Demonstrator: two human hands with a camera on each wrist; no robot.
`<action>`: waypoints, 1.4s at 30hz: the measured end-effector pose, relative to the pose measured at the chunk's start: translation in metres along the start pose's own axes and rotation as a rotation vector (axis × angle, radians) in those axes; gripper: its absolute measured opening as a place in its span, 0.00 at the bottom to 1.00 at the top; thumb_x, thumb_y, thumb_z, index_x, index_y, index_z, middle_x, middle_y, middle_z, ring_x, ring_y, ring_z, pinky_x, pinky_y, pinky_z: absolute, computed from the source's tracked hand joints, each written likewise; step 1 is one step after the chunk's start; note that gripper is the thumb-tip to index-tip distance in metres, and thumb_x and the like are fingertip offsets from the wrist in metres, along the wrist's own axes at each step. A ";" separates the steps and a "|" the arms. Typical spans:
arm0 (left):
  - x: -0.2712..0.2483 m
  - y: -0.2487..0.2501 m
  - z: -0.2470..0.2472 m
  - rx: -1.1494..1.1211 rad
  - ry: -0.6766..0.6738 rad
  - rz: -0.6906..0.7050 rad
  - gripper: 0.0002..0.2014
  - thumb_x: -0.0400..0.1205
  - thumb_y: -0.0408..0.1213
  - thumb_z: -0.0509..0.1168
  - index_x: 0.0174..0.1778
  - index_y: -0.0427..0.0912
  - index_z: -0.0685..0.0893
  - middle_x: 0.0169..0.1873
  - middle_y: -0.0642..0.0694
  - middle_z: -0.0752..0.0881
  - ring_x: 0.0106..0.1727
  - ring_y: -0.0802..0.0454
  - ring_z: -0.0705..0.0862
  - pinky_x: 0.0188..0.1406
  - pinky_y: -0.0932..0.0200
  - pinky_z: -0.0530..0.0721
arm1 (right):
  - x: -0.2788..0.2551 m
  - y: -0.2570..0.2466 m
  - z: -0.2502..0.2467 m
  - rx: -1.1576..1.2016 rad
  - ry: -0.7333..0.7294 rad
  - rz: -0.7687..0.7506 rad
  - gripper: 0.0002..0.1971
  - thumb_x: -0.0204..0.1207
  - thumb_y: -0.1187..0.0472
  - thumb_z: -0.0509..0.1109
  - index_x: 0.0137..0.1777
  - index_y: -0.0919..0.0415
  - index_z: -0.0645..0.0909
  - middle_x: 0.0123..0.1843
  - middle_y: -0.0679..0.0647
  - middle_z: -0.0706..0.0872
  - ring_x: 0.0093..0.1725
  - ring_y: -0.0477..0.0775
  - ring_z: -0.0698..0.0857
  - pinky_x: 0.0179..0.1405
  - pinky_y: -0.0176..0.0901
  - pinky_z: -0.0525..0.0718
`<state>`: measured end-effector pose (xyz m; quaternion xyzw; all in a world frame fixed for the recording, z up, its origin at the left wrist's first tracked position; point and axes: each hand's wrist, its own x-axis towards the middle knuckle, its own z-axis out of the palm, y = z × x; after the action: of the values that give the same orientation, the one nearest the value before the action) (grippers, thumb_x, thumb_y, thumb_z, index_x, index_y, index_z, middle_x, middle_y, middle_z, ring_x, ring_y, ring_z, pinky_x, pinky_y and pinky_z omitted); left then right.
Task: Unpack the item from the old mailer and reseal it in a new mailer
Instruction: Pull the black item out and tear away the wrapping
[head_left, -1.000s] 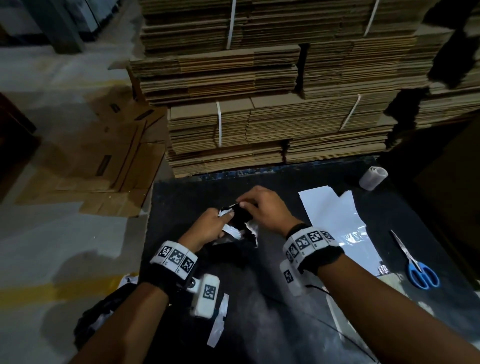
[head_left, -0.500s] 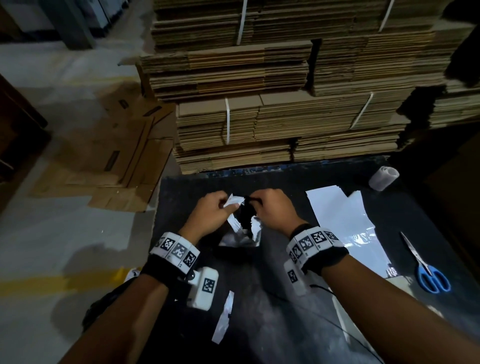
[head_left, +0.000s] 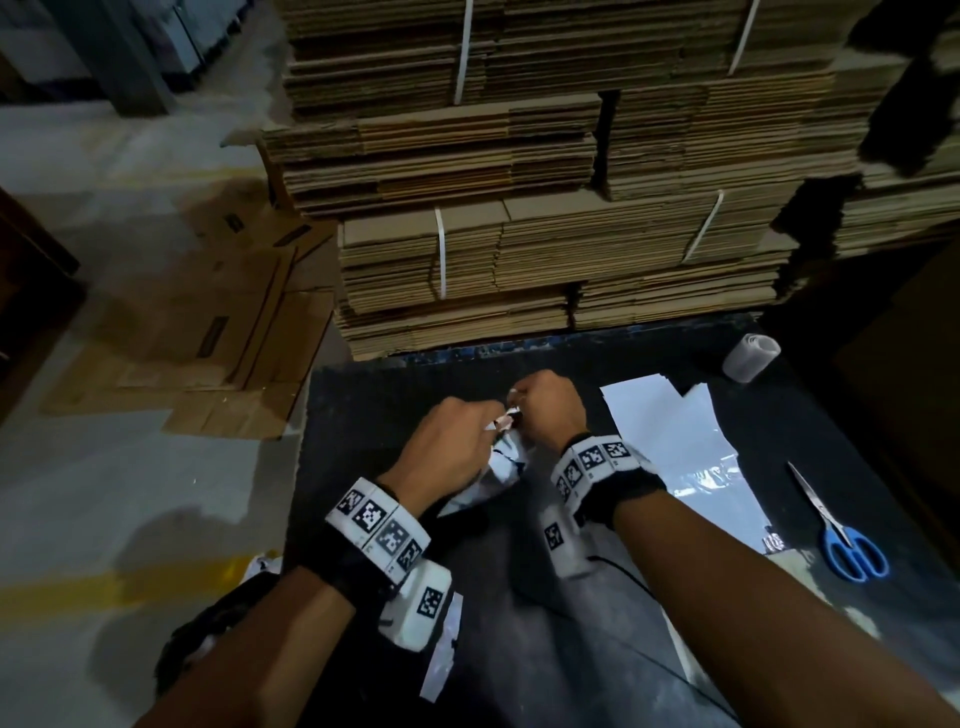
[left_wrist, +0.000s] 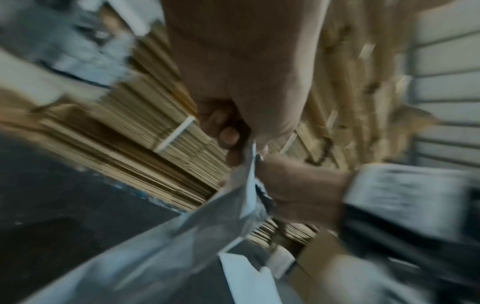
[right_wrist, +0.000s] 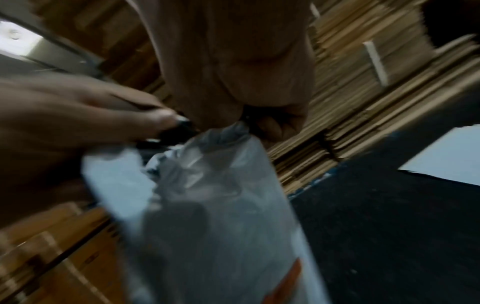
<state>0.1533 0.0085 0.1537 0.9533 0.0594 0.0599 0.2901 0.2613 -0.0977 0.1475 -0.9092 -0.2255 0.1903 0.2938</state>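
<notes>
Both hands hold the old grey-white mailer (head_left: 500, 470) by its torn top, lifted a little above the black table (head_left: 571, 649). My left hand (head_left: 457, 441) pinches one side of the torn edge and my right hand (head_left: 545, 410) pinches the other, close together. In the left wrist view the mailer (left_wrist: 202, 226) hangs from my curled fingers (left_wrist: 228, 133). The right wrist view shows the bag (right_wrist: 221, 205) with something dark at its mouth, blurred. A flat white new mailer (head_left: 675, 457) lies on the table to the right.
Blue-handled scissors (head_left: 841, 530) lie at the table's right side, and a tape roll (head_left: 750, 356) stands at the far right corner. Strapped stacks of flat cardboard (head_left: 519, 234) rise right behind the table. A torn white strip (head_left: 441, 654) lies near my left wrist.
Both hands have lifted the mailer's top and drawn closer together, shifting slightly right and away from me. The dark opening seen between the hands earlier is now hidden by them.
</notes>
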 end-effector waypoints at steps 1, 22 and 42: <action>-0.002 0.002 0.003 -0.020 0.013 0.004 0.16 0.82 0.36 0.61 0.28 0.52 0.70 0.23 0.53 0.76 0.26 0.49 0.78 0.26 0.54 0.73 | 0.003 0.004 -0.003 0.017 -0.060 -0.028 0.09 0.73 0.66 0.67 0.41 0.59 0.90 0.42 0.59 0.91 0.46 0.60 0.89 0.41 0.41 0.83; -0.001 -0.017 0.020 -0.381 0.237 -0.223 0.08 0.83 0.31 0.63 0.39 0.40 0.84 0.31 0.48 0.84 0.33 0.54 0.80 0.34 0.63 0.75 | -0.008 -0.002 0.015 0.075 0.042 -0.010 0.10 0.71 0.69 0.65 0.42 0.62 0.90 0.42 0.61 0.91 0.46 0.62 0.87 0.43 0.47 0.85; -0.015 -0.041 0.015 -0.663 0.284 -0.452 0.09 0.78 0.42 0.72 0.42 0.41 0.81 0.31 0.47 0.84 0.31 0.56 0.82 0.34 0.56 0.80 | -0.019 0.021 0.031 0.199 -0.136 -0.193 0.02 0.71 0.64 0.77 0.40 0.56 0.88 0.34 0.47 0.86 0.35 0.42 0.83 0.35 0.33 0.78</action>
<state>0.1374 0.0319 0.1168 0.7538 0.2837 0.1415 0.5756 0.2367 -0.1090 0.1152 -0.8346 -0.3111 0.2440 0.3835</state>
